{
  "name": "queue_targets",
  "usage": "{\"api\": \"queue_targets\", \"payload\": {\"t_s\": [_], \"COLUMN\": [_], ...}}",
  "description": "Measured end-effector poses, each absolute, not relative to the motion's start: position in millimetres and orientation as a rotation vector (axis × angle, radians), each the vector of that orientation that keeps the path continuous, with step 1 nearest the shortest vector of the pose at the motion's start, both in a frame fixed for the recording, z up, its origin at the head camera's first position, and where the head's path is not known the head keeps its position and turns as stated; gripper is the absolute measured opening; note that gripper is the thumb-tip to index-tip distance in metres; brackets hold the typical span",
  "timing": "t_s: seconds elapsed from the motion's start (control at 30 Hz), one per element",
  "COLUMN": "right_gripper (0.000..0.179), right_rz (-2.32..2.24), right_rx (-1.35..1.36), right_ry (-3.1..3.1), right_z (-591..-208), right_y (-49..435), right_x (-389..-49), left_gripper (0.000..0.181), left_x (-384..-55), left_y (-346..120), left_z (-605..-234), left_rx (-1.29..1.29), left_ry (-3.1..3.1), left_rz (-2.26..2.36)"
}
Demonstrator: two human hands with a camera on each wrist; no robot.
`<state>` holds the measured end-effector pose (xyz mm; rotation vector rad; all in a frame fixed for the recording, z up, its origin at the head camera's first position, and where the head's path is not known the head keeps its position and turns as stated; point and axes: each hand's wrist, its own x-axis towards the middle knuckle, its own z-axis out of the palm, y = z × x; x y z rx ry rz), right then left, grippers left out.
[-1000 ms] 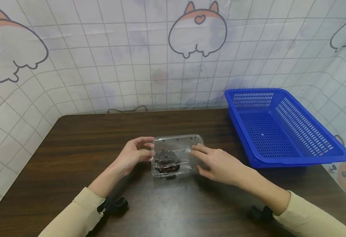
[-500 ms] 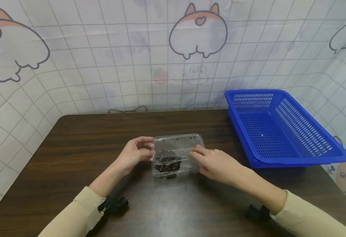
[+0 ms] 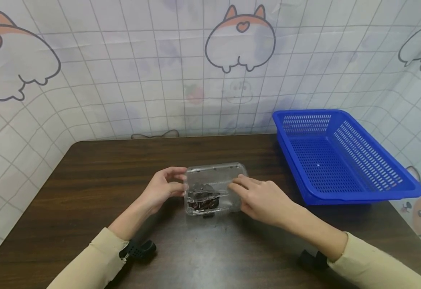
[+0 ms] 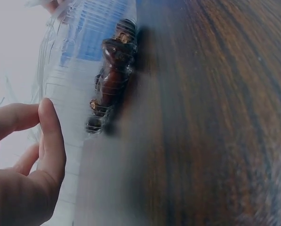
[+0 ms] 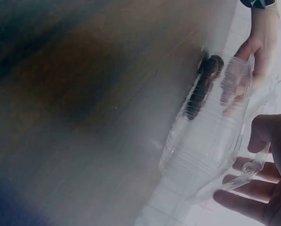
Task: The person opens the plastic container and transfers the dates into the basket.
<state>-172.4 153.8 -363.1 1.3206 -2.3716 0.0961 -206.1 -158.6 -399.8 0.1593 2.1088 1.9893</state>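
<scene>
A clear plastic clamshell box (image 3: 215, 176) sits at the middle of the table, tilted slightly in the head view. Dark red-brown glossy pieces (image 4: 114, 77) lie in its left part, seen through the ribbed wall; their kind is unclear. My left hand (image 3: 161, 188) holds the box's left side, thumb and forefinger pinching the rim in the left wrist view. At the opposite end, my right hand (image 3: 264, 200) grips the rim (image 5: 248, 172), its thumb on one side and several fingers on the other. Its fingertips are partly hidden in the head view.
A blue slotted plastic basket (image 3: 344, 168) stands at the right, overhanging the table's right edge. The dark wood-grain table (image 3: 98, 168) backs onto a white gridded cloth (image 3: 142, 80) with cartoon prints. Dark straps (image 3: 138, 249) sit by both sleeve cuffs.
My right hand has shifted slightly left, and its fingers have drawn closer together at the box's right end. The left hand and box stay nearly still.
</scene>
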Motion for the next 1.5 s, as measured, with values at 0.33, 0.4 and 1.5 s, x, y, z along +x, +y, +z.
{"api": "queue_targets", "payload": {"t_s": [0.33, 0.4, 1.5], "right_gripper": [0.044, 0.044, 0.036], "right_rz": [0.136, 0.182, 0.617], "right_rx": [1.308, 1.308, 1.175], "right_ry": [-2.362, -2.354, -2.227], "right_z": [-363, -362, -349], "right_y": [155, 155, 156], "right_x": [-171, -172, -185], "left_gripper": [0.053, 0.053, 0.063], "left_x": [-206, -206, -207], "left_y": [-159, -159, -159], "left_z": [-399, -400, -399], "left_rx": [0.113, 0.114, 0.042], "left_ry": [2.109, 2.099, 1.976], "left_rz": [2.001, 2.012, 2.064]}}
